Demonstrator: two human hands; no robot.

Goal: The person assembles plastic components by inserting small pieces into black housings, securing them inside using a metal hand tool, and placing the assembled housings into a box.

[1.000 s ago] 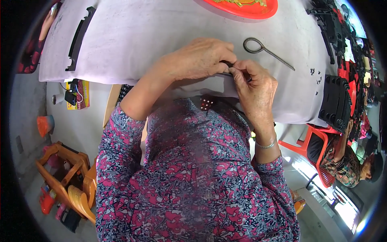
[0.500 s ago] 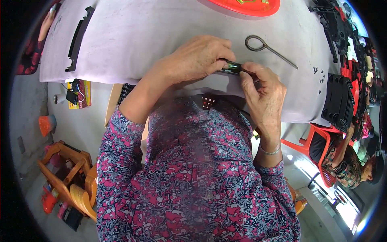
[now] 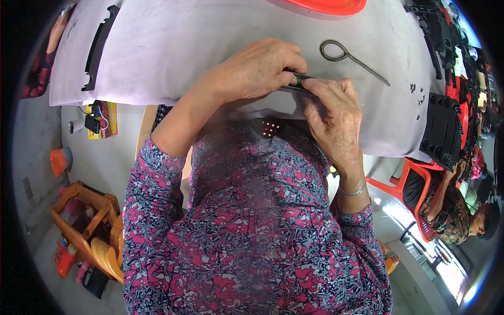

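My left hand (image 3: 262,71) is closed over one end of a small dark piece (image 3: 298,82) with a green part on it, near the table's front edge. Fingertips of my right hand (image 3: 336,113) press against its other end, with the thumb bent below. Most of the piece is hidden by my fingers, so its exact kind cannot be made out. Beyond my right hand lies a metal rod (image 3: 367,69) with a ring-shaped end. A long black notched plastic strip (image 3: 98,50) rests on the table's left side.
A red tray (image 3: 331,10) sits at the far edge of view. Small black bits (image 3: 419,100) and a stack of black plastic parts (image 3: 441,131) lie on the right. Another person (image 3: 451,210) sits at right; a second person's arm (image 3: 55,37) shows far left.
Both hands have moved slightly away from me with the dark piece. My right fingers have slid left over it, covering more of it. The tray shows less, its green bits out of view.
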